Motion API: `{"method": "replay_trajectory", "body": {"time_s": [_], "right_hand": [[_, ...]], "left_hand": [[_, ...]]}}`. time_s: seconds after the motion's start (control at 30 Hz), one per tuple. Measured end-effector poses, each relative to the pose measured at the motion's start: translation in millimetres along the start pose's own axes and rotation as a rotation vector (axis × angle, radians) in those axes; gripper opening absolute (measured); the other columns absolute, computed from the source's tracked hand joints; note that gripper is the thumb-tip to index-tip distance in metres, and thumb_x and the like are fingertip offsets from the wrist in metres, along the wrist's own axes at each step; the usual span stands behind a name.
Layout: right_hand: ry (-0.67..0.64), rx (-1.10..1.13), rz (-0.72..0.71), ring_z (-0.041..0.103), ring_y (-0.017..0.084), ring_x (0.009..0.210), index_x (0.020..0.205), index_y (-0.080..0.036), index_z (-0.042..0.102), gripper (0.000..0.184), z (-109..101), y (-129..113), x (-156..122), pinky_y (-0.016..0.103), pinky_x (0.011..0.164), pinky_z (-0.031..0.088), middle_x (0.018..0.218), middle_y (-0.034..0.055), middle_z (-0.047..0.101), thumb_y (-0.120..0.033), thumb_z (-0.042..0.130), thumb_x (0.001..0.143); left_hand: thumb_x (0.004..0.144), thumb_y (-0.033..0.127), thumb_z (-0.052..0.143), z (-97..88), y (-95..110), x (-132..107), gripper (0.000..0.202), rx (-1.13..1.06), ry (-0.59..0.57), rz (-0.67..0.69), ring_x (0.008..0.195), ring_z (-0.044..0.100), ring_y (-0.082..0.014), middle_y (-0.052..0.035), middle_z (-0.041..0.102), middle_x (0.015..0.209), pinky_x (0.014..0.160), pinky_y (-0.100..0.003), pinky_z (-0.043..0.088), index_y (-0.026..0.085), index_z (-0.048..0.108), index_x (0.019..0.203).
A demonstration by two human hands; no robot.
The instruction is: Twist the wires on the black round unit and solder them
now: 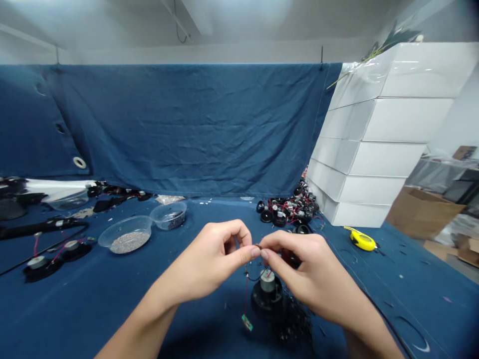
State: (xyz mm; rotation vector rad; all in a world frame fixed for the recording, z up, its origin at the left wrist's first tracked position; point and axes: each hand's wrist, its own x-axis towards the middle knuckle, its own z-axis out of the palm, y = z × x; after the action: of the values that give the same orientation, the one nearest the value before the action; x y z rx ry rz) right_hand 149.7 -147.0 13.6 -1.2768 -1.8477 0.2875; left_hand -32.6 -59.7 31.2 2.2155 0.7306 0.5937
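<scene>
My left hand (pixel 213 257) and my right hand (pixel 305 269) meet above the blue cloth, fingertips pinched together on thin red and black wires (pixel 247 279). The wires run down to a small black motor unit (pixel 266 294) with a silver cylinder on top, which hangs or rests just below my hands. A tiny green circuit board (pixel 246 322) dangles at the end of the red wire. My right fingers also close over a dark part that I cannot make out.
A pile of black motor units with red wires (pixel 290 208) lies by stacked white boxes (pixel 368 144). Two clear plastic bowls (pixel 126 234) (pixel 169 215) sit to the left, a yellow tape measure (pixel 362 240) to the right, more assemblies (pixel 56 254) far left.
</scene>
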Motion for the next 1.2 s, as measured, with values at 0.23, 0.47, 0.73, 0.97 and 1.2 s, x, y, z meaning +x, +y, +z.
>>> {"method": "replay_trajectory", "body": {"time_s": [0.23,0.47,0.73,0.97,1.2], "right_hand": [[-0.014,-0.009,-0.001,0.059,0.006,0.067,0.091,-0.024,0.064,0.009,-0.5,-0.7,-0.2,0.019,0.064,0.039,0.078,-0.0082,0.067,-0.020,0.055,0.092],[-0.014,-0.006,0.008,0.060,0.008,0.068,0.091,-0.024,0.064,0.009,-0.1,-1.4,-0.9,0.020,0.065,0.040,0.080,-0.0064,0.068,-0.021,0.056,0.092],[-0.009,0.016,0.010,0.059,0.009,0.066,0.089,-0.022,0.065,0.011,-1.1,-3.0,-0.3,0.020,0.063,0.040,0.078,-0.0042,0.068,-0.019,0.055,0.092],[-0.032,0.013,0.006,0.059,0.010,0.066,0.090,-0.022,0.065,0.011,-2.0,-3.2,-1.1,0.021,0.063,0.040,0.078,-0.0031,0.068,-0.019,0.054,0.092],[-0.040,-0.002,0.003,0.059,0.009,0.067,0.090,-0.022,0.065,0.011,-1.9,-3.7,-1.4,0.020,0.063,0.040,0.078,-0.0043,0.067,-0.019,0.054,0.093]], "left_hand": [[0.089,0.044,0.057,0.0,-1.0,0.4,0.026,-0.003,-0.018,-0.004,0.060,0.042,-0.0102,0.0053,0.050,0.064,0.054,-0.022,0.034,0.019,0.058,0.080],[0.089,0.044,0.057,-0.9,-0.9,-0.3,0.026,-0.003,-0.017,-0.001,0.060,0.043,-0.0102,0.0049,0.052,0.066,0.055,-0.023,0.035,0.019,0.056,0.081],[0.089,0.043,0.056,-1.0,2.2,-0.8,0.027,0.002,-0.024,0.018,0.061,0.044,-0.0105,0.0042,0.052,0.066,0.057,-0.023,0.036,0.018,0.055,0.080],[0.089,0.040,0.058,-1.5,3.2,-1.0,0.023,-0.011,-0.031,0.011,0.063,0.044,-0.0104,0.0045,0.052,0.068,0.058,-0.023,0.036,0.018,0.056,0.081],[0.089,0.041,0.057,-2.3,1.9,-1.0,0.024,-0.003,-0.035,0.025,0.063,0.043,-0.0106,0.0044,0.051,0.067,0.058,-0.023,0.035,0.018,0.056,0.081]]}}
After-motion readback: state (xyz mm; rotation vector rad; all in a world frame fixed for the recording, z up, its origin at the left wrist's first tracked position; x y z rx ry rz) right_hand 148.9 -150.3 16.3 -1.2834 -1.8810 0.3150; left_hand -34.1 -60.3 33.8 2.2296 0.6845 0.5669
